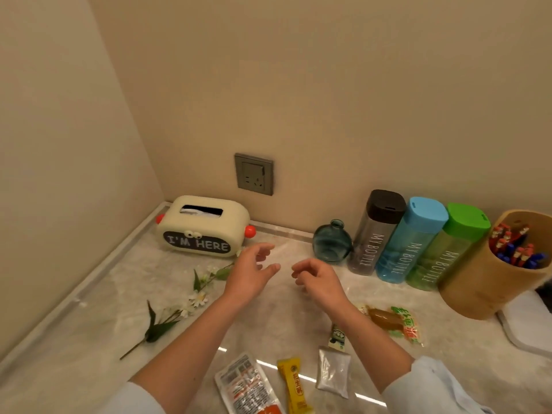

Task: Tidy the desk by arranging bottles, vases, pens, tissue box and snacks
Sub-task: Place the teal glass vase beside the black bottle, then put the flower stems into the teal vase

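My left hand (254, 271) and my right hand (319, 279) hover side by side above the middle of the marble desk (89, 372), fingers spread and curled, holding nothing. A cream tissue box (203, 227) reading "I'M HERE" sits in the back left corner. A small round blue glass vase (331, 242) stands by the wall, just right of my right hand. Right of it stand three "MY BOTTLE" bottles: dark-capped (373, 231), blue (409, 240), green (448, 249). A wooden holder (490, 276) is full of pens. Snack packets lie near me: white (248, 386), yellow (294, 386), silver (333, 372), orange-green (394, 322).
Two loose artificial daisy stems lie on the desk left of my hands, one (209, 274) near the tissue box, one (161, 321) closer. A wall socket (254, 173) sits above the desk. A white object (525, 321) lies at the right edge. A raised lip runs along the walls.
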{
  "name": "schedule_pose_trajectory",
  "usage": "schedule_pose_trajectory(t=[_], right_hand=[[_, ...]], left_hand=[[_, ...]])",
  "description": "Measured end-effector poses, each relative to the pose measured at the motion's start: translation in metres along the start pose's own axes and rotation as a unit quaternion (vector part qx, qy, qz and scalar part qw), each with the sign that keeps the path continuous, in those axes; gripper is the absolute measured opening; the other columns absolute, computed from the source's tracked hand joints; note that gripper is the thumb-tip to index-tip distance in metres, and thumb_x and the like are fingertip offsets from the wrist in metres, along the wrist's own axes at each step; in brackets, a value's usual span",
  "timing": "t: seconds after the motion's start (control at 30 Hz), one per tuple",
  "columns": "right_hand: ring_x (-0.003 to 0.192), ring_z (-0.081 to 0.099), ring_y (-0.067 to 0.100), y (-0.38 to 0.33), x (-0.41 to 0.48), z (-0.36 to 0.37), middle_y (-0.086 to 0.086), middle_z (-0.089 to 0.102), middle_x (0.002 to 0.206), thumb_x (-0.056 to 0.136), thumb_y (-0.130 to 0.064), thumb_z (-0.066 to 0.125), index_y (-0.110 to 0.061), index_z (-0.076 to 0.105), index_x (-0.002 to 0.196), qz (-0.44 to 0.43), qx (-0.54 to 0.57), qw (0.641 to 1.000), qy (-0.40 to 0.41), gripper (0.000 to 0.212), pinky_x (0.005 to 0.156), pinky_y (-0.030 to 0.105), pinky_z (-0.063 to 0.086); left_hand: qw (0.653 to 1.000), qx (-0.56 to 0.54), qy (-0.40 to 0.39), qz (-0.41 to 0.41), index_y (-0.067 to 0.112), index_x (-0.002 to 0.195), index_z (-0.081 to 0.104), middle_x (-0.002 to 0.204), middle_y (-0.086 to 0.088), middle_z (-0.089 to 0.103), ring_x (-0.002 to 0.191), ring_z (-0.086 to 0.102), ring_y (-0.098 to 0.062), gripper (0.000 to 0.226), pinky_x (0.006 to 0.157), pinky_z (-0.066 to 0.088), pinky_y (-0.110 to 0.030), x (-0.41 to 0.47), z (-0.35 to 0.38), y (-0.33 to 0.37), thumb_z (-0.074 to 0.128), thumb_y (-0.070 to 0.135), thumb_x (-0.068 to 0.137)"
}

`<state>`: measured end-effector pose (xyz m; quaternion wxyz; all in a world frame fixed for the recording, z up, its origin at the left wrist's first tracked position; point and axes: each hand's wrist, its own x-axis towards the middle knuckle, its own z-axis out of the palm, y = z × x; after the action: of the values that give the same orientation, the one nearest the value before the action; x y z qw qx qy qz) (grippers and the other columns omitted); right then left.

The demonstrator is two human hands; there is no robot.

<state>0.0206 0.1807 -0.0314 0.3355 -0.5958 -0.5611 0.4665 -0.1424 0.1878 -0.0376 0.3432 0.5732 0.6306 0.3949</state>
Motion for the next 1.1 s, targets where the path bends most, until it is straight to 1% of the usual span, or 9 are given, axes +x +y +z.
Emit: schedule_pose_trajectory(t=[0.2, 0.3, 0.43, 0.5, 0.6, 0.77, 0.87, 1.0, 1.1], right_hand=[[0.087, 0.065, 0.01, -0.014, -0.013, 0.047, 0.004, 0.07, 0.1, 0.09, -0.003, 0.048, -0.013, 0.066, 0.102, -0.002, 0.006, 0.998, -0.058, 0.024, 0.072, 0.019, 0.05], [0.087, 0.064, 0.01, -0.021, -0.018, 0.069, 0.003, 0.069, 0.099, 0.09, -0.004, 0.049, -0.015, 0.066, 0.102, 0.006, 0.01, 0.997, -0.08, 0.023, 0.07, 0.019, 0.049], [0.09, 0.063, 0.013, -0.023, -0.025, 0.092, 0.002, 0.068, 0.101, 0.089, -0.007, 0.051, -0.017, 0.065, 0.101, 0.017, 0.006, 0.995, -0.097, 0.021, 0.075, 0.024, 0.051], [0.094, 0.063, 0.014, -0.021, -0.026, 0.101, 0.001, 0.067, 0.104, 0.089, -0.01, 0.053, -0.02, 0.064, 0.102, 0.023, -0.014, 0.995, -0.097, 0.02, 0.081, 0.03, 0.053], [0.09, 0.061, 0.013, -0.02, -0.027, 0.107, -0.001, 0.065, 0.1, 0.088, -0.012, 0.055, -0.02, 0.063, 0.105, 0.022, -0.045, 0.993, -0.109, 0.021, 0.083, 0.031, 0.052], [0.074, 0.059, 0.016, -0.022, -0.03, 0.108, 0.002, 0.063, 0.083, 0.09, -0.018, 0.056, -0.013, 0.065, 0.097, 0.062, -0.057, 0.99, -0.117, 0.013, 0.063, 0.03, 0.052], [0.075, 0.063, 0.019, -0.03, -0.034, 0.103, 0.006, 0.066, 0.086, 0.092, -0.032, 0.058, -0.011, 0.066, 0.096, 0.08, -0.029, 0.992, -0.09, 0.022, 0.067, 0.034, 0.056], [0.087, 0.064, 0.015, -0.058, -0.039, 0.082, -0.005, 0.066, 0.096, 0.092, -0.037, 0.059, -0.022, 0.065, 0.107, 0.023, 0.037, 0.999, -0.021, 0.022, 0.071, 0.029, 0.056], [0.088, 0.063, 0.011, -0.086, -0.038, 0.052, -0.005, 0.069, 0.098, 0.09, -0.035, 0.063, -0.018, 0.068, 0.11, -0.034, 0.058, 0.997, 0.046, 0.027, 0.066, 0.025, 0.053]], left_hand=[[0.988, 0.108, 0.105, -0.029, 0.028, 0.093, 0.057, 0.096, 0.011, 0.061, 0.09, 0.059, -0.006, 0.022, 0.079, 0.049, -0.025, -0.044, -0.06, -0.017, 0.074, 0.021, 0.081], [0.972, 0.193, 0.12, -0.054, 0.028, 0.093, 0.053, 0.093, 0.01, 0.059, 0.088, 0.059, -0.011, 0.022, 0.071, 0.046, -0.026, -0.057, -0.084, -0.028, 0.071, 0.023, 0.081], [0.919, 0.372, 0.011, -0.129, 0.02, 0.127, 0.048, 0.123, -0.002, 0.055, 0.116, 0.051, -0.024, 0.041, 0.09, 0.045, -0.035, -0.066, -0.099, -0.046, 0.059, 0.025, 0.088], [0.899, 0.414, -0.025, -0.141, 0.016, 0.128, 0.047, 0.127, -0.007, 0.052, 0.117, 0.05, -0.026, 0.038, 0.091, 0.043, -0.036, -0.07, -0.1, -0.051, 0.05, 0.018, 0.09], [0.883, 0.447, -0.047, -0.136, 0.015, 0.123, 0.05, 0.124, -0.007, 0.054, 0.114, 0.052, -0.026, 0.031, 0.089, 0.043, -0.035, -0.072, -0.099, -0.056, 0.048, 0.017, 0.092], [0.911, 0.38, -0.066, -0.144, 0.023, 0.117, 0.058, 0.116, 0.0, 0.061, 0.105, 0.059, -0.021, 0.026, 0.081, 0.046, -0.03, -0.067, -0.1, -0.051, 0.052, 0.028, 0.092], [0.94, 0.31, -0.052, -0.13, 0.023, 0.109, 0.062, 0.104, 0.003, 0.065, 0.096, 0.061, -0.018, 0.023, 0.079, 0.05, -0.031, -0.062, -0.098, -0.039, 0.057, 0.032, 0.089], [0.975, 0.209, -0.046, -0.062, 0.028, 0.102, 0.068, 0.088, 0.01, 0.067, 0.083, 0.062, -0.009, 0.016, 0.073, 0.05, -0.028, -0.05, -0.09, -0.004, 0.063, 0.034, 0.087], [0.988, 0.136, -0.069, -0.006, 0.029, 0.1, 0.072, 0.087, 0.013, 0.07, 0.083, 0.064, -0.005, 0.015, 0.078, 0.054, -0.031, -0.038, -0.083, 0.036, 0.067, 0.03, 0.086]])
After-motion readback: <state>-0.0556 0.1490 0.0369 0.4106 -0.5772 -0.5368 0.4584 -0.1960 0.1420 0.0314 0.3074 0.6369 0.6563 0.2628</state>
